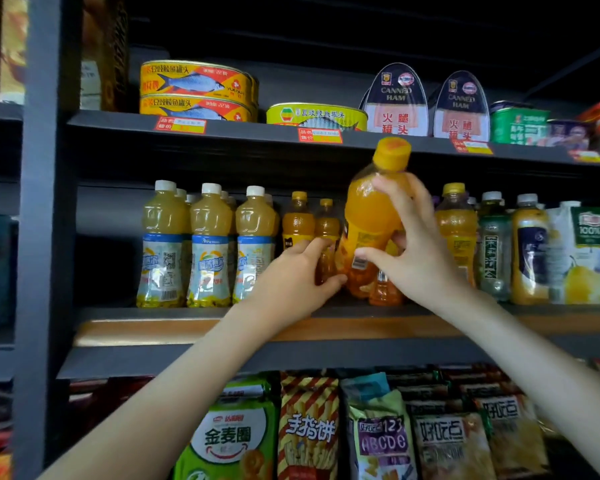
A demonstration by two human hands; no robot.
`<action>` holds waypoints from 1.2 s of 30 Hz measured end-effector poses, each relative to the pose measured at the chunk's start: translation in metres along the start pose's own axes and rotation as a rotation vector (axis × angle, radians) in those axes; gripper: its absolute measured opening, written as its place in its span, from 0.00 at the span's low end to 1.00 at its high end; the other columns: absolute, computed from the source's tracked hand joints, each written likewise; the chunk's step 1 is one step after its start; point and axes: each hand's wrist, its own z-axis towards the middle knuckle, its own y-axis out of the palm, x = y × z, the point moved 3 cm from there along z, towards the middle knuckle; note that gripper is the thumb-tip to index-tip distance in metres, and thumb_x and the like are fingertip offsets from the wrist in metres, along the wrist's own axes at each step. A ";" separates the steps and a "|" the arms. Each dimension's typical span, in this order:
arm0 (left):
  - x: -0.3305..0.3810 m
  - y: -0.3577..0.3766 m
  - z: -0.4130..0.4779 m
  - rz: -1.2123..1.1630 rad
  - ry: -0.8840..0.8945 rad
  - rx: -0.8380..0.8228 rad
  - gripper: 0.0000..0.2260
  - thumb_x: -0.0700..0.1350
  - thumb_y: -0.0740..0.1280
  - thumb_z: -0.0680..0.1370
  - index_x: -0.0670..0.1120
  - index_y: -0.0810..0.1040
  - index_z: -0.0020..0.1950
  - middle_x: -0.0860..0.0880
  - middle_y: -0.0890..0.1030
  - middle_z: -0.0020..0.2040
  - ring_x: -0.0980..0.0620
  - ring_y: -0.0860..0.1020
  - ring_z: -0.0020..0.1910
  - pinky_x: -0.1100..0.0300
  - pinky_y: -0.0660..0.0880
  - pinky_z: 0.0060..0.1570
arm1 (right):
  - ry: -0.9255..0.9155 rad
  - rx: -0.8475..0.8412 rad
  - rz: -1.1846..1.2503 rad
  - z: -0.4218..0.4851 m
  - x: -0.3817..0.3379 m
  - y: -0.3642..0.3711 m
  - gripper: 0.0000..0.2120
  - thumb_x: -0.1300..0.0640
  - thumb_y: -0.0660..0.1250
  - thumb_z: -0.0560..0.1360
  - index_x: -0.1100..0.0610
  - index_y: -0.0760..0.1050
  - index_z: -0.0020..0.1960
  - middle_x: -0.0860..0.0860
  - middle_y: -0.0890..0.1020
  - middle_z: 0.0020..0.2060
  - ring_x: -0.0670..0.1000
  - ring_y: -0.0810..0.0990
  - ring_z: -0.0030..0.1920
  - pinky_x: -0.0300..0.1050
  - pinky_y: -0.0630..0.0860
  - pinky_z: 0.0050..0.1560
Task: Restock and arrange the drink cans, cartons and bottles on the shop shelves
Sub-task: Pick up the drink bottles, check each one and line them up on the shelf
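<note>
Presently in hand: a large orange bottle (371, 220), orange cap (392, 154) uppermost, tilted so the cap leans to the right.
Bottle position: in front of the drinks row on the middle shelf (187, 329), with its cap level with the front edge of the upper shelf (243, 131). I cannot tell whether its base touches the board.
Right hand (420, 251): grasping the large orange bottle from the right side, fingers spread over the shoulder and thumb lying across the label lower down.
Left hand (291, 275): closed round the lower part of a small amber bottle (327, 225) that stands just left of the large one. I see a finger above and the thumb below.
Immediate neighbours: a second amber bottle (297, 223) stands upright further left. Another orange bottle (456, 226) is on the right, partly hidden by the right hand.
Left of row: three pale yellow bottles (210, 237) with white caps, upright and side by side, with more behind them.
Right of row: a green tea bottle (492, 244), a dark-labelled bottle (529, 247), then a juice carton (586, 254) showing a pear.
Upper shelf: stacked fish tins (194, 88), a flat yellow tin (316, 116) and two ham tins (395, 102) standing on edge. Price tags (181, 125) are fixed to the front edge.
Lower shelf: snack bags (309, 427) standing in a row.
</note>
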 end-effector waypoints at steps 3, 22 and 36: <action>0.017 0.003 -0.010 -0.133 0.028 0.040 0.30 0.57 0.68 0.77 0.51 0.61 0.75 0.49 0.71 0.68 0.50 0.72 0.64 0.64 0.68 0.55 | 0.037 0.156 0.151 -0.008 -0.018 -0.022 0.44 0.64 0.77 0.68 0.33 0.55 0.68 0.42 0.55 0.72 0.49 0.63 0.71 0.50 0.79 0.57; 0.157 0.036 -0.259 -0.789 -0.494 0.263 0.22 0.55 0.73 0.66 0.50 0.72 0.57 0.56 0.82 0.47 0.55 0.81 0.45 0.58 0.78 0.46 | 0.904 -0.164 0.793 -0.237 -0.078 -0.069 0.43 0.50 0.69 0.70 0.37 0.46 0.76 0.35 0.78 0.54 0.39 0.82 0.49 0.43 0.79 0.52; 0.174 0.020 -0.342 -0.563 -0.774 -0.037 0.15 0.45 0.77 0.70 0.52 0.75 0.51 0.55 0.81 0.40 0.64 0.79 0.37 0.72 0.72 0.35 | 0.147 -0.818 0.046 -0.336 -0.142 -0.039 0.45 0.46 0.68 0.76 0.44 0.38 0.78 0.50 0.60 0.76 0.47 0.52 0.74 0.45 0.50 0.73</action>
